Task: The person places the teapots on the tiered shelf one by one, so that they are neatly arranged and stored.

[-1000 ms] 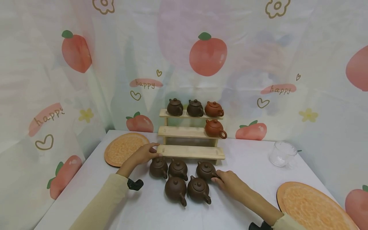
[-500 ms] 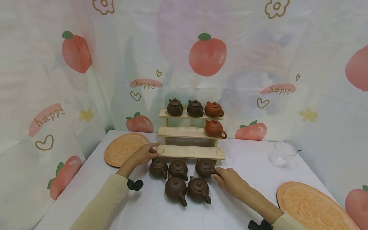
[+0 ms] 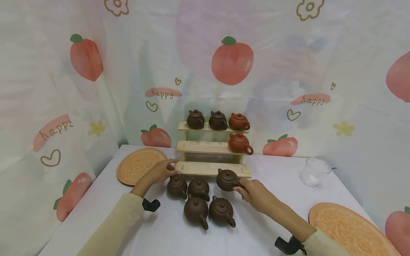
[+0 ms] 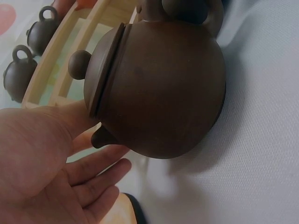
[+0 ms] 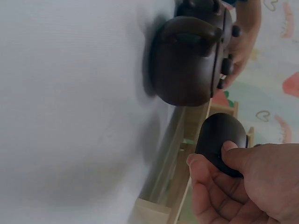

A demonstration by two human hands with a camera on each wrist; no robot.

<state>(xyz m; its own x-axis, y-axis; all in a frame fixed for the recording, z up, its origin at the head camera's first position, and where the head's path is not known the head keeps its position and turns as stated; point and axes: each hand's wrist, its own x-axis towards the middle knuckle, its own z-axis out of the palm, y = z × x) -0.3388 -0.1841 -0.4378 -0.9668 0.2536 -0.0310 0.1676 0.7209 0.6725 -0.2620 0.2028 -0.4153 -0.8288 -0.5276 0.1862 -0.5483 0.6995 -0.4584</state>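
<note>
My right hand (image 3: pixel 256 195) pinches the handle of a dark brown clay teapot (image 3: pixel 226 180), raised off the table just in front of the lowest step. The right wrist view shows thumb and fingers at the handle of this teapot (image 5: pixel 218 133). At the left end of the three-step wooden stand (image 3: pixel 205 168), my left hand (image 3: pixel 159 172) grips the lowest board between thumb and forefinger; its other fingers are loosely extended in the left wrist view. Right beside that hand stands another brown teapot (image 4: pixel 163 88), partly hiding the grip.
Several brown teapots (image 3: pixel 195 210) stand close together before the stand. Two dark teapots (image 3: pixel 218 121) and a reddish one (image 3: pixel 238 122) sit on the top step, another reddish teapot (image 3: pixel 238 143) on the middle. Round orange mats (image 3: pixel 137 165) lie either side; a glass cup (image 3: pixel 315 171) stands right.
My right hand has lifted the teapot up from the table and moved it slightly left, toward the lowest step. The left hand has stayed at the board's end.
</note>
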